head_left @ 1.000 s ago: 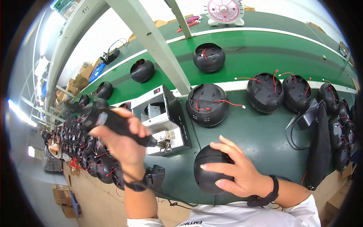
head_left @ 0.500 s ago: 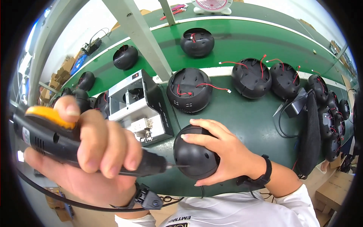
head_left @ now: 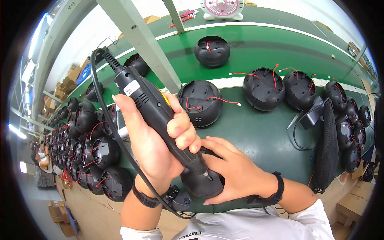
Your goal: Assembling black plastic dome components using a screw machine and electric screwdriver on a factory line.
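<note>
By bench edge [head_left: 238, 205], open space rightward, left hand [head_left: 152, 150] grips screwdriver [head_left: 154, 114], right hand [head_left: 238, 172] clasps shell [head_left: 202, 188].

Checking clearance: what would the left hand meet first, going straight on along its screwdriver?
The round black shell, held by the right hand. The bit of the screwdriver in the left hand appears to meet it, though exact contact is unclear.

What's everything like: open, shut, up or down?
Corded screwdriver: slanting down, in the left hand; can't tell if running.
Black shell: rounded side up, right hand gripping it.
Shell beyond the hands: open side up, red wire out.
Pink fan: upright; can't tell if spinning.
Shell nearest the fan: open, red wire inside.
</note>
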`<state>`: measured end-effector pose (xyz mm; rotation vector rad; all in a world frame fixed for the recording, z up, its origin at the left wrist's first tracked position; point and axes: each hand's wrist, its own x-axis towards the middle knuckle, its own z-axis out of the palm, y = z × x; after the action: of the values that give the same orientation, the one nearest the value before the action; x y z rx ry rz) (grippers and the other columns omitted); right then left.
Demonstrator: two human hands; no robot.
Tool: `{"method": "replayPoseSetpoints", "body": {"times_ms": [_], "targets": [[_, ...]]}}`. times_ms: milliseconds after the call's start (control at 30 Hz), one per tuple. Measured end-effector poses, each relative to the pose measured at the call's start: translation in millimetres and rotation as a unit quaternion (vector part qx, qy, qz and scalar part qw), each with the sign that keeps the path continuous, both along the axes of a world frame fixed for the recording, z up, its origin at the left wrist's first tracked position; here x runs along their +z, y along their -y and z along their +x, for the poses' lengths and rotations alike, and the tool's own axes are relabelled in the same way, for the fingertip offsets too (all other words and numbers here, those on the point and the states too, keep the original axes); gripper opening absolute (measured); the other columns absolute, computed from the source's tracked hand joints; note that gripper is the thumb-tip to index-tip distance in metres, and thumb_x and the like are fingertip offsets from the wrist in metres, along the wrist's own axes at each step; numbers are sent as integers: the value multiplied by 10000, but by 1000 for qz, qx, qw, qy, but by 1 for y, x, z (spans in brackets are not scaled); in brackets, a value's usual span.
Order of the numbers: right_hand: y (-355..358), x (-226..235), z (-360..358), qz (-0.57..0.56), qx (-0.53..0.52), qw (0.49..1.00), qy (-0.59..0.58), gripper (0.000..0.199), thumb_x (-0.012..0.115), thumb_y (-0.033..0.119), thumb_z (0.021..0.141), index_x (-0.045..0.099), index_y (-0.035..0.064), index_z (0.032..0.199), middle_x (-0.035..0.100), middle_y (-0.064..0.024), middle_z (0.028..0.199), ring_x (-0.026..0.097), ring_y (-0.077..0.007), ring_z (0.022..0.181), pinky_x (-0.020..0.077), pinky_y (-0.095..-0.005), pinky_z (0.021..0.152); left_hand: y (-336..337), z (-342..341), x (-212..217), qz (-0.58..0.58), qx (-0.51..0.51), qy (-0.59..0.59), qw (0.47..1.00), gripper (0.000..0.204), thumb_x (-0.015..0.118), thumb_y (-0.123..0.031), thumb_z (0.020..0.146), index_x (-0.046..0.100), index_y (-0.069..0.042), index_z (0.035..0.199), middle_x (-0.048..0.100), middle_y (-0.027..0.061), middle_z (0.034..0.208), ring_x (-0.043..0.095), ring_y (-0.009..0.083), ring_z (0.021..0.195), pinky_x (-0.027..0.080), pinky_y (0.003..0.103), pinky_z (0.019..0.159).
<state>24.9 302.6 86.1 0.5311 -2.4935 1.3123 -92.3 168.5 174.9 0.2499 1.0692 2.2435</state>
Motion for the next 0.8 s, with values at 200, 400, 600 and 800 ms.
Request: {"method": "replayPoseSetpoints", "body": {"times_ms": [200,400,600,800], "targets": [[2,1,1,9,24,1000,-2,990,926,361,524,537,67,1385,455,-206,1454,449,-466,1319,413,-532,1116,8,-24,-30,223,-216,-68,948,771,391,-856,886,491,-93,921,418,-63,580,432,90,456,427,325,473],[-1,-3,0,3,34,999,8,1009,932,374,540,522,69,1410,449,-216,1461,427,-485,1338,388,-532,1132,2,-22,-28,248,-280,-92,923,799,376,-884,861,501,-100,950,416,-80,573,424,87,439,411,317,491],[-23,5,-6,-10,51,996,66,1048,944,347,544,486,80,1448,411,-219,1527,367,-452,1435,338,-550,1166,46,-12,36,127,116,-204,964,769,489,-811,889,526,-89,1152,435,-49,613,395,80,469,388,283,494],[-46,-9,-4,-135,20,989,49,1019,902,223,531,490,101,1454,337,-262,1557,378,-429,1442,343,-510,1156,84,-56,9,-79,271,-271,920,867,369,-914,832,545,-87,1024,448,-34,615,423,107,482,401,284,504]]}}
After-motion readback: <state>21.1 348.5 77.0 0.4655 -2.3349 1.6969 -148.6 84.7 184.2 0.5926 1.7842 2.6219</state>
